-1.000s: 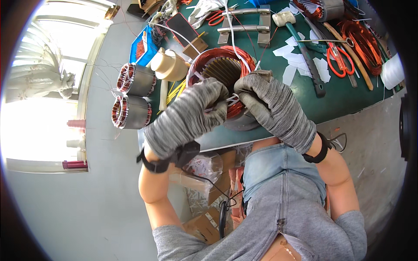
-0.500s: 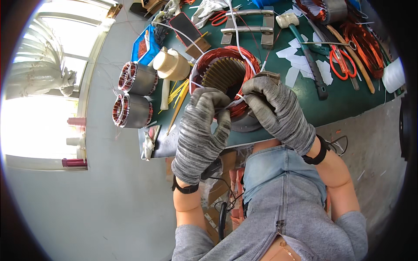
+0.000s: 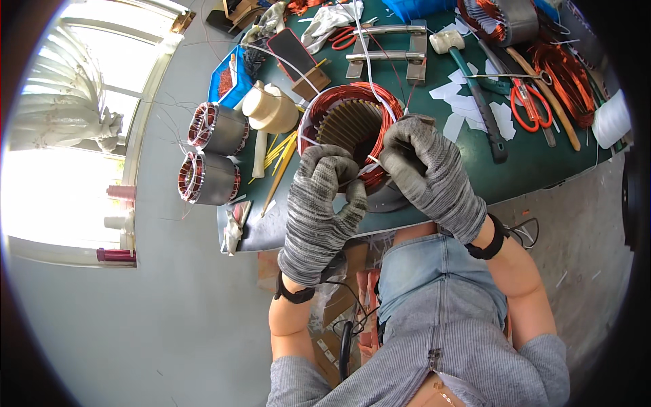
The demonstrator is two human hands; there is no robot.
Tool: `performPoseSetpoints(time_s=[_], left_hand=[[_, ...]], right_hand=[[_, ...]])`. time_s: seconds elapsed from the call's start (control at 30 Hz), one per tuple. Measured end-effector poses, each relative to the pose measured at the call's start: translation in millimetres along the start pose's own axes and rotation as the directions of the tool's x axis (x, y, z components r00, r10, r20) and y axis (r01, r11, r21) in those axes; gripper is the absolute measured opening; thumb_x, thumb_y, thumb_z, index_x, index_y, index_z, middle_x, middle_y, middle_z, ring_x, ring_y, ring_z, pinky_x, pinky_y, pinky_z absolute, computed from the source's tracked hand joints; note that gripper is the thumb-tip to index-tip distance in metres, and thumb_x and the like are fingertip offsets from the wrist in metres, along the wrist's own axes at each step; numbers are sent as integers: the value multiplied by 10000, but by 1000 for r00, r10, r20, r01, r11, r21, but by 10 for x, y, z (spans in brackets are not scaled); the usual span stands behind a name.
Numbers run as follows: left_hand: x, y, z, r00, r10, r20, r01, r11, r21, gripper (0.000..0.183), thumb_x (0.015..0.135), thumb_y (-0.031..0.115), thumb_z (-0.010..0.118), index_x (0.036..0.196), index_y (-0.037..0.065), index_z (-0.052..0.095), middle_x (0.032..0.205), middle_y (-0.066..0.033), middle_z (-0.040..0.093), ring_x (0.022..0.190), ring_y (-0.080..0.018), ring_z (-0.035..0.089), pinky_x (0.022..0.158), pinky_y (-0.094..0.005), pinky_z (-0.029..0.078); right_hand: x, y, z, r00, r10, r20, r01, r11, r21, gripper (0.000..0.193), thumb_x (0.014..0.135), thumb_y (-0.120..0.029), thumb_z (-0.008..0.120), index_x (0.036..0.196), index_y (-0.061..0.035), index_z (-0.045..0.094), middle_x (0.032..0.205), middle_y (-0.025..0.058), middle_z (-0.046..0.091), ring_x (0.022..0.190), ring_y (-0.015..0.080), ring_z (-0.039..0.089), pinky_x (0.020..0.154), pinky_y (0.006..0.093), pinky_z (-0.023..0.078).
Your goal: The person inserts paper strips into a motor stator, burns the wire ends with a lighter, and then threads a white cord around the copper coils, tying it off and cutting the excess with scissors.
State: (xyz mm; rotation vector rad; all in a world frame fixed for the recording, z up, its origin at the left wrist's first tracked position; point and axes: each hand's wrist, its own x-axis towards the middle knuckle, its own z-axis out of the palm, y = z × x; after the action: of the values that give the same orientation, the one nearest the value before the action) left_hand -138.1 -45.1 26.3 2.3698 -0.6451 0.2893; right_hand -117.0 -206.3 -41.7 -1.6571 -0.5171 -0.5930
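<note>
While both hands wear grey knit gloves, the left hand [image 3: 319, 203] is curled shut at the near rim of the motor stator [image 3: 349, 132], fingers pinched on a thin white cord [image 3: 371, 160] that crosses the copper winding. The right hand [image 3: 424, 173] is closed too, fingertips gripping the same cord just beside the left thumb, touching the stator's right rim. The stator stands upright near the front edge of the green desk [image 3: 542, 163], copper coils ringing a slotted metal core. More white cord runs from it up across the desk.

Left of it, a cream mallet head [image 3: 270, 107] lies just beside yellow sticks [image 3: 281, 152]. Two more wound stators [image 3: 215, 127] [image 3: 207, 178] sit at the desk's left end. To the right: a dark-handled hammer [image 3: 478, 102], white paper scraps [image 3: 468, 105], orange-handled scissors [image 3: 527, 105], loose copper coils [image 3: 566, 74], a white roll [image 3: 610, 119] at the far right edge. Behind the stator lie two metal bars [image 3: 383, 44] and a phone [image 3: 293, 53] propped on a wooden block.
</note>
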Motion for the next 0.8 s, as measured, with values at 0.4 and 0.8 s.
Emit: performPoseSetpoints(time_s=[0.4, 0.8], left_hand=[[140, -159, -119, 990, 71, 125, -72, 997, -1, 105, 730, -16, 545, 834, 1, 539, 820, -138, 526, 755, -314, 517, 687, -373, 429], [190, -212, -263, 959, 44, 281, -43, 999, -13, 198, 864, 32, 482, 1050, -20, 524, 977, -116, 532, 879, -193, 531, 806, -276, 430]], right_hand=[[56, -104, 7, 983, 182, 5, -181, 977, 113, 168, 774, -109, 622, 891, -27, 535, 796, 110, 554, 722, 216, 557, 680, 312, 466], [88, -113, 14, 983, 185, 0, -184, 981, 54, 165, 776, -124, 628, 878, -35, 534, 761, 98, 565, 702, 220, 563, 672, 312, 467]])
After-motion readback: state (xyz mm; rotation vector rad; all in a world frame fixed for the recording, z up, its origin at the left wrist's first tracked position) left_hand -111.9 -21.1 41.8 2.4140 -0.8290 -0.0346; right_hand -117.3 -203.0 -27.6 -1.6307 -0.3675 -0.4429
